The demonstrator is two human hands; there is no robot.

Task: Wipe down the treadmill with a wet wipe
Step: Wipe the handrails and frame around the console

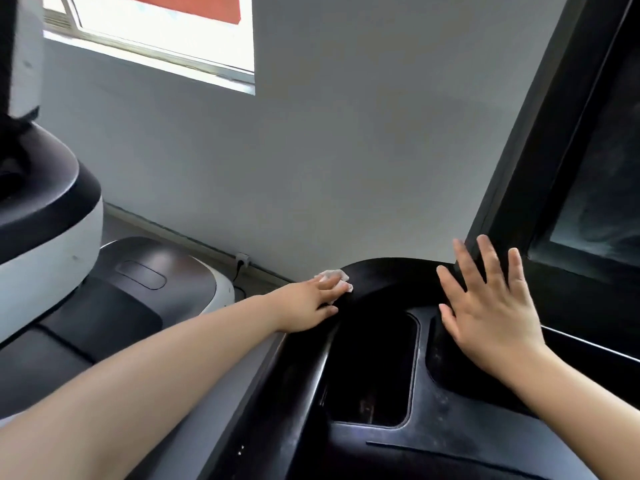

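The black treadmill console (374,441) fills the lower right, with a curved front bar (391,271) and a recessed tray (374,368). My left hand (308,303) reaches to the left end of that bar and presses a crumpled white wet wipe (334,276) against it, fingers bent over the wipe. My right hand (491,306) is spread flat with straight fingers, hovering at or lightly touching the console beside the dark screen frame (540,133). The wipe is mostly hidden under my fingers.
The treadmill screen (609,188) rises at the right edge. Another black-and-white exercise machine (52,237) stands at the left, close to my left arm. A grey wall (311,150) with a bright window (156,32) lies behind.
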